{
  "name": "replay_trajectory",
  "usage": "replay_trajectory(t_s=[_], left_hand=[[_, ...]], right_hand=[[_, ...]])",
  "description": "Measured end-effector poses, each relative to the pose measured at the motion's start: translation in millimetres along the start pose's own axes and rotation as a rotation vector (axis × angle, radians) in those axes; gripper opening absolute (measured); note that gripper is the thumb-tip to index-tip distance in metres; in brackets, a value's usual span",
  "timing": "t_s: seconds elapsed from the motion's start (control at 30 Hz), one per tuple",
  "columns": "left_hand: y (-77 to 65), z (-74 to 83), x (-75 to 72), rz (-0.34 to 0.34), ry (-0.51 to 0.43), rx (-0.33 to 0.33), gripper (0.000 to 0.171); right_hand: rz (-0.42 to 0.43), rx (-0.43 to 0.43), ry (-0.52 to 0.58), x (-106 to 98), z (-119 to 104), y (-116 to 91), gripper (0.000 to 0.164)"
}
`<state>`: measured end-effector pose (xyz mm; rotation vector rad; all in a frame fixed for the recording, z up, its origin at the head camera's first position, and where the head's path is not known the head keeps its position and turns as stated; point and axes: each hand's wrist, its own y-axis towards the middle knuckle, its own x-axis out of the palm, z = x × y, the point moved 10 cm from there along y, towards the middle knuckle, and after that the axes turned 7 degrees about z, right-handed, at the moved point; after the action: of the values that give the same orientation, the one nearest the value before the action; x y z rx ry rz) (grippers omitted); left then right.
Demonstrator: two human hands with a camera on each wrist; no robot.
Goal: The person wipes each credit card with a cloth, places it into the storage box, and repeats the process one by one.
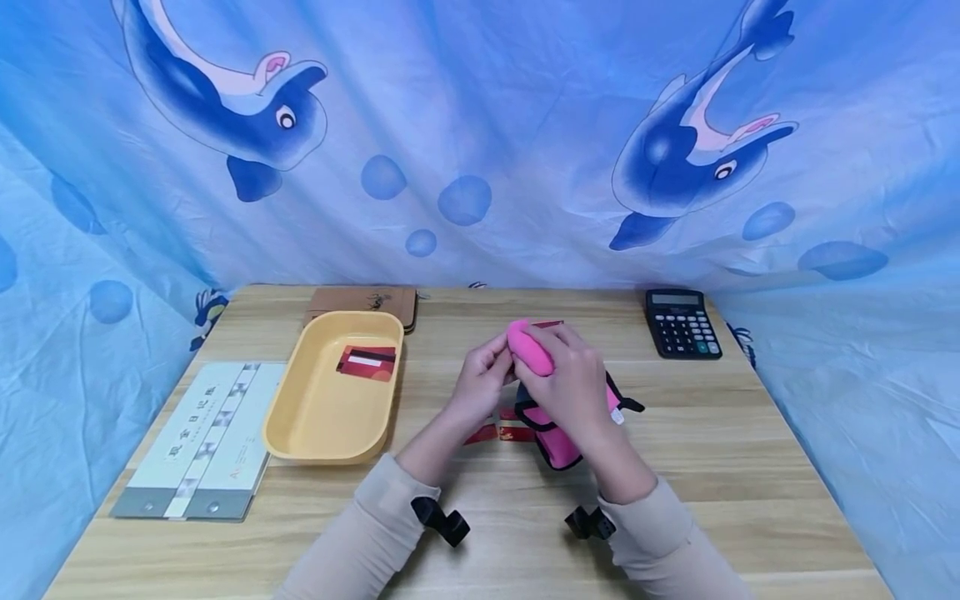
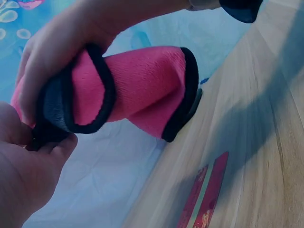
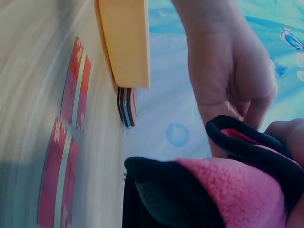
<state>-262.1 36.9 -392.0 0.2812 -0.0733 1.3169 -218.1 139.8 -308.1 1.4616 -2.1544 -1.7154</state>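
A soft pink fleecy cloth piece with black trim [image 1: 558, 447] is held above the middle of the table. My right hand [image 1: 573, 383] grips it from the right, and a rounded pink bulge shows between the hands. With thumb and fingers my left hand [image 1: 478, 382] pinches its black edge, clearest in the left wrist view. The cloth's far end hangs down, with a black tab and a white label beyond the right hand. Beneath the hands lie red cards [image 3: 59, 178] with a pale stripe, partly hidden in the head view. What the cloth piece is, I cannot tell.
Left of the hands stands a yellow tray [image 1: 327, 457] with red cards [image 1: 367, 363] inside. A white and grey folder [image 1: 202, 442] lies further left, a brown notebook [image 1: 360, 304] behind the tray. At the back right is a black calculator [image 1: 682, 325]. A blue dolphin curtain [image 1: 540, 167] hangs behind.
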Motion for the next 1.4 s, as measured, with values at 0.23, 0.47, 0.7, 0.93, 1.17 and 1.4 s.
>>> replay_trajectory(t_s=[0.23,0.47,0.7,0.93,1.17,1.4], left_hand=[[-4.5,8.0,-9.4,0.028,-0.102,0.0,0.04],[-9.5,15.0,-17.5,0.035,-0.12,0.035,0.04],[-7.7,6.2,-10.1,-0.002,0.015,0.038,0.041],[-7.6,7.3,-7.6,-0.01,0.081,0.091,0.041],[-10.0,12.1,-18.9,0.043,0.026,0.042,0.041],[-13.3,16.1,-35.1,0.097,0.073,0.007,0.044]], right_hand=[[0.001,0.069,-0.079,-10.9,24.1,0.2,0.035],[-0.001,0.07,-0.121,-13.0,30.3,-0.1,0.037],[-0.033,0.021,-0.104,-0.1,4.9,0.5,0.037],[-0.036,-0.021,-0.027,4.3,-15.5,0.8,0.038],[-0.031,0.04,-0.106,-5.3,6.4,-0.4,0.036],[-0.014,0.103,-0.143,-16.8,33.0,-1.4,0.036]])
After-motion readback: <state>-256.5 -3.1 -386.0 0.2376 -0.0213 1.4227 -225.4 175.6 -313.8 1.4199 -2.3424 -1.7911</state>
